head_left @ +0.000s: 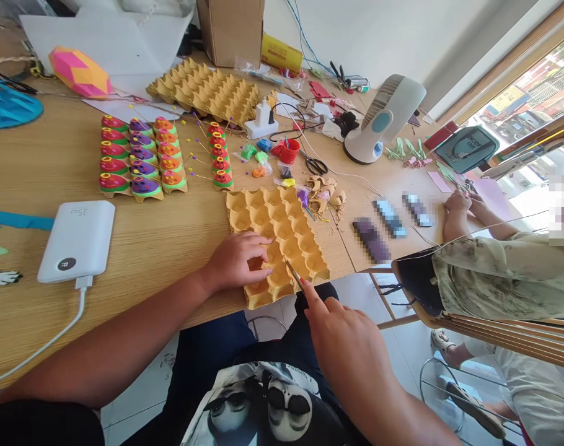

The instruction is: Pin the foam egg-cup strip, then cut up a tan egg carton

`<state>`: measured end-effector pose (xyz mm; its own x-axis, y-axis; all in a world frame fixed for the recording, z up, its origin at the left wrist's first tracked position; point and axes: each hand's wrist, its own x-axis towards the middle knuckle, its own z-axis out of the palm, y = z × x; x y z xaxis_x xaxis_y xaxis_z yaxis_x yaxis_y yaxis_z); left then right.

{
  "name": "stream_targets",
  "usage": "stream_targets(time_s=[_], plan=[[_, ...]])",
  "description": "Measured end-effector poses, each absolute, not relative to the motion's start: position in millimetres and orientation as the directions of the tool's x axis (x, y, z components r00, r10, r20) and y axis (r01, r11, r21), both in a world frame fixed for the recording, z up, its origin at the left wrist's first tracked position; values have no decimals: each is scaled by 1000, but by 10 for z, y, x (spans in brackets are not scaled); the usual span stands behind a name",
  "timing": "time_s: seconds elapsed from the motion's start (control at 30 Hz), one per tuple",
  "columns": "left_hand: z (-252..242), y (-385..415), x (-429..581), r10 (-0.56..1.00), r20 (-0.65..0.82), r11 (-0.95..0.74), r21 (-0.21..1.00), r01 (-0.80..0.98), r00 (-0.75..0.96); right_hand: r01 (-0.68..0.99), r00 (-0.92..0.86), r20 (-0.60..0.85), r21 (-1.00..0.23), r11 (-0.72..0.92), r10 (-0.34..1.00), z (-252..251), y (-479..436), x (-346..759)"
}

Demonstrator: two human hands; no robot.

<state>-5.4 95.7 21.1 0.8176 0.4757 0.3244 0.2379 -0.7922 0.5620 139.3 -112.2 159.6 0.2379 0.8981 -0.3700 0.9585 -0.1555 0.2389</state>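
A yellow egg tray (282,226) of moulded pulp lies at the table's front edge, its near end jutting past it. My left hand (238,257) holds the tray down on its left side, fingers bent and thumb apart, the tips among the cups. In my right hand (340,331) is a slim knife (295,274), its handle mostly hidden by my fingers. The blade tip touches or hovers just over the tray's middle; I cannot tell which. Beyond the tray stand painted caterpillars: a red row (221,155), and red, purple and orange rows (143,158) farther left.
A white power bank (77,241) with a cable stands left. Behind lie another egg tray (205,90), a red cup (289,151), scissors (315,164) and cut pulp scraps (327,193). A fan (384,118) stands at the back right. Another person's hands (461,201) work at right, past several phones.
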Motion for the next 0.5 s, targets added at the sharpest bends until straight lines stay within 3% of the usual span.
stream_targets(time_s=[0.27, 0.5], plan=[[220, 958, -56, 470, 331, -800, 550, 237, 818, 959, 245, -315, 218, -182, 917, 1529, -1158, 1436], [217, 966, -60, 467, 333, -801, 551, 233, 819, 981, 194, -246, 69, -182, 950, 1504, -1295, 1559]])
